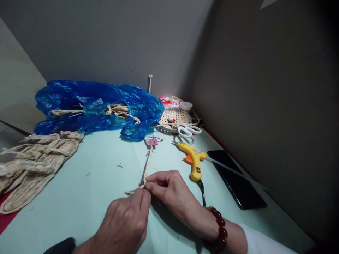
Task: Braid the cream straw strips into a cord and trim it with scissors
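Both hands meet at the near end of a pale braided cord [146,165] on the light green table [87,183]. The right hand [169,190] has its thumb and fingers pressed together on the cord's end. The left hand [127,222] comes up from below and pinches the same spot, its fingertips touching those of the right. A loose strand sticks out to the left of the pinch.

From the hands the cord runs straight away across the table to one pink clip [153,141], which bites its far end. There is one cord on the table, and one bead bracelet [219,229] on the right wrist.

Just right of the right hand lies one yellow glue gun [194,158], its nozzle pointing away to the left. Beyond it is one dark phone [235,178], flat near the wall. Farther back sits one round woven tray [173,118] with one pair of white scissors [188,130] resting on its edge, and one small cup [185,106] behind. One blue plastic bag [97,106] lies across the back with straw strips poking out. At the left edge is a heap of woven straw pieces [31,165]; I cannot tell their count.
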Motion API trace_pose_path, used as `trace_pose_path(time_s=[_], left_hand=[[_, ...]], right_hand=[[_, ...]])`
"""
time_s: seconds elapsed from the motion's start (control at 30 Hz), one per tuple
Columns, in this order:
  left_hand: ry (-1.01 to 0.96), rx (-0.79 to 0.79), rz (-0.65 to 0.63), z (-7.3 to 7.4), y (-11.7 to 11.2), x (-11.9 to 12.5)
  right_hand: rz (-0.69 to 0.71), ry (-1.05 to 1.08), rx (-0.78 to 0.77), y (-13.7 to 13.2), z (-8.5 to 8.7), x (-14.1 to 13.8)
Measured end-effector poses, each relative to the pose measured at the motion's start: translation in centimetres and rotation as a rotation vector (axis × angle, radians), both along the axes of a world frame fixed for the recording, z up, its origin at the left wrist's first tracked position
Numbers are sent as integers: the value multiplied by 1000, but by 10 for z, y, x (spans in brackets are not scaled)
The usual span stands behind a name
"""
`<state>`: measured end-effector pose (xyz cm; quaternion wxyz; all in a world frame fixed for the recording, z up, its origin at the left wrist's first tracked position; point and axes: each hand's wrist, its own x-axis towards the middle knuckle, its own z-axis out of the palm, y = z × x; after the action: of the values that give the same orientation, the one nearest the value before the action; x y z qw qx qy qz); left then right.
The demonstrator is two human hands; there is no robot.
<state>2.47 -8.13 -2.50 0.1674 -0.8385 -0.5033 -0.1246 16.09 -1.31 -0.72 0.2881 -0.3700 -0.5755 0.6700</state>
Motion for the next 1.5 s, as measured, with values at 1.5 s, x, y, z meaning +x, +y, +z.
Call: trace_pose_path(time_s=[1.5], left_hand=[[-1679, -1229, 185, 14, 26, -20]], right_hand=[[323, -567, 1666, -22, 1, 14]])
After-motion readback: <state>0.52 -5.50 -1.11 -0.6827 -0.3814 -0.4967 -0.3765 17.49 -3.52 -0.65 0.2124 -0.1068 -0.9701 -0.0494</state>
